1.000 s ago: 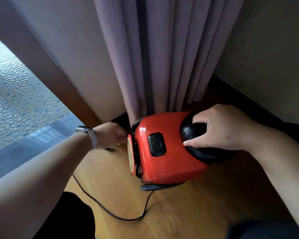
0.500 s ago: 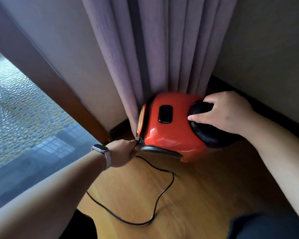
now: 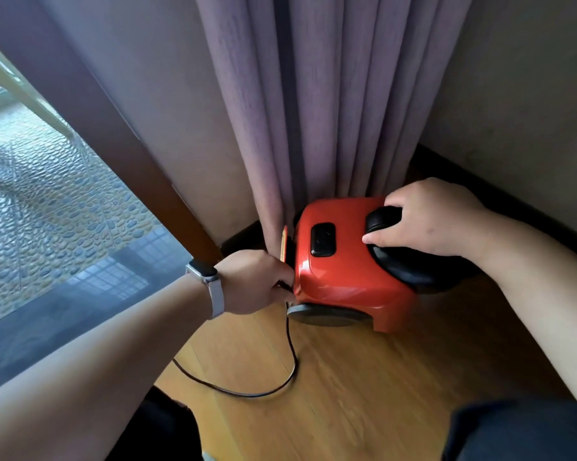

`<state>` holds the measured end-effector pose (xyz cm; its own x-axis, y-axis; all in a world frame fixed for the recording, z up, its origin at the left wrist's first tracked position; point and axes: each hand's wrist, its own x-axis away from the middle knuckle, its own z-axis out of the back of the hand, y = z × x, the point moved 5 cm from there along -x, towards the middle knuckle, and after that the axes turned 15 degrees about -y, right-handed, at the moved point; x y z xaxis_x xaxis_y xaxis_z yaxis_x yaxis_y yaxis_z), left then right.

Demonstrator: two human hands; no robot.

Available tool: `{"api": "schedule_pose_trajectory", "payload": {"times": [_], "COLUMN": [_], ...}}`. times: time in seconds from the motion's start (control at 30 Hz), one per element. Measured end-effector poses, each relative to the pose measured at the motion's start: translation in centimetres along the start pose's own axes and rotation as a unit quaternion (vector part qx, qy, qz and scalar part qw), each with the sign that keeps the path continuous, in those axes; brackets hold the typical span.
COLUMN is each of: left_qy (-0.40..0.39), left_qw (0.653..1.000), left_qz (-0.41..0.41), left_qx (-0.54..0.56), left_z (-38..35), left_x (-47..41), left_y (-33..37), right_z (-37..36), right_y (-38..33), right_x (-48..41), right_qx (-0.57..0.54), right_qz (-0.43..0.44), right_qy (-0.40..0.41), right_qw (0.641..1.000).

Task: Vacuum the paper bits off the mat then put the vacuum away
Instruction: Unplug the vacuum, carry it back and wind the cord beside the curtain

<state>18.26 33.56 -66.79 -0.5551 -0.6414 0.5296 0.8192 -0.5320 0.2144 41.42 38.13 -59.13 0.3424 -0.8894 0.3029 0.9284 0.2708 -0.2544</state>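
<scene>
Red-bodied vacuum [image 3: 347,277] rests on the wooden floor [image 3: 380,394] in the room corner, its far side touching the curtain [image 3: 330,111] hem. The right hand [image 3: 430,217] is curled over its black rounded housing [image 3: 413,267], evidently to steady and steer the unit into its storage spot. The left hand [image 3: 250,281], fingers closed, pinches the black cord [image 3: 292,361] where it meets the body, probably so it is not trapped underneath. Slack cord loops across the floor. No mat or paper bits are in view; stowing appears nearly complete.

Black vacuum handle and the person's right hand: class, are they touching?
Touching. Head view: the right hand curls its fingers over the black handle of the red vacuum cleaner.
</scene>
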Motion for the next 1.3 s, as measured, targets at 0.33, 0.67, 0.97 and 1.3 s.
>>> {"api": "schedule_pose_trajectory", "payload": {"times": [0.33,0.67,0.97,1.3], "left_qy": [0.033,0.008,0.163,0.198], "left_qw": [0.99,0.982,0.925,0.814], "left_qz": [0.048,0.075,0.039,0.079], "left_qx": [0.132,0.171,0.342,0.54], "left_z": [2.8,2.7,3.7,0.2], "left_x": [2.1,1.9,1.3,0.0], "left_y": [-3.4,-5.2,-5.8,-6.5], "right_z": [0.0,-0.9,-0.3,0.5], "right_y": [-4.3,-4.7,-4.2,-3.9], "right_x": [2.0,2.7,3.9,4.3], "right_qx": [0.04,0.033,-0.018,-0.091], "right_qz": [0.095,0.125,0.137,0.118], "right_qy": [-0.019,-0.062,-0.068,-0.074], "right_qw": [0.995,0.99,0.988,0.986]}}
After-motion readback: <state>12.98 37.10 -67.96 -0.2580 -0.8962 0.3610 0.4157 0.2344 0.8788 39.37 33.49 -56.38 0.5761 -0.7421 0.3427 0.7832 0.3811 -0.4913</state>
